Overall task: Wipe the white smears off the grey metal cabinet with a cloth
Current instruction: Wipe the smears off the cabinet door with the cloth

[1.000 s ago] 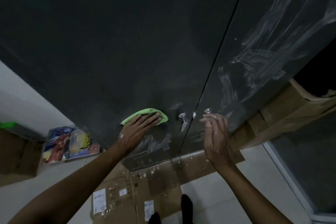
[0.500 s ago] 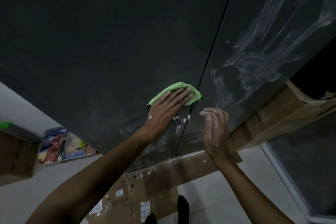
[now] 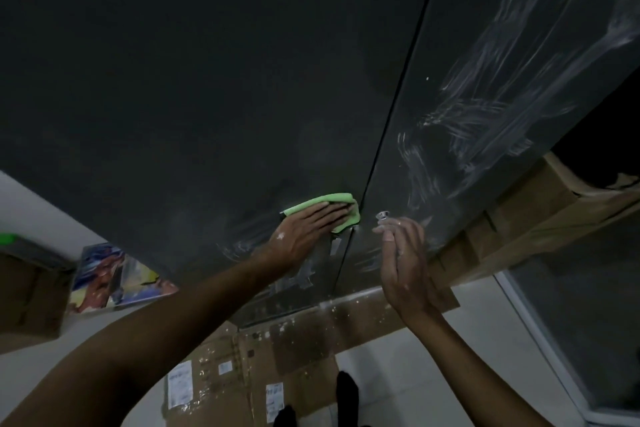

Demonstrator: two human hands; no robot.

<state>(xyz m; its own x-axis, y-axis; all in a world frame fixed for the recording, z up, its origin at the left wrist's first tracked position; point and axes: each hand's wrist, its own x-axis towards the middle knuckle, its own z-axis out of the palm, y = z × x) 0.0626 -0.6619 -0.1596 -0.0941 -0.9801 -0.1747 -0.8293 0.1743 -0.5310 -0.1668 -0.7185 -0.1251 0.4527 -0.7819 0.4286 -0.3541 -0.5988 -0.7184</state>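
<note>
A person stands close to a tall grey metal cabinet (image 3: pixel 214 87) with two doors, seen from above. The left hand (image 3: pixel 304 232) presses a folded green cloth (image 3: pixel 322 203) flat against the left door, just beside the seam between the doors — fingers straight and held together on top of the cloth. White smears (image 3: pixel 485 114) streak broadly across the right door, with fainter ones low on the left door near the wrist. The right hand (image 3: pixel 405 260) rests against the right door just below a small metal lock (image 3: pixel 382 216), fingers straight and close together, flecked with white. Flattened cardboard (image 3: pixel 294 340), spattered white, covers the floor below; a colourful package (image 3: pixel 114 276) lies off to the left.
</note>
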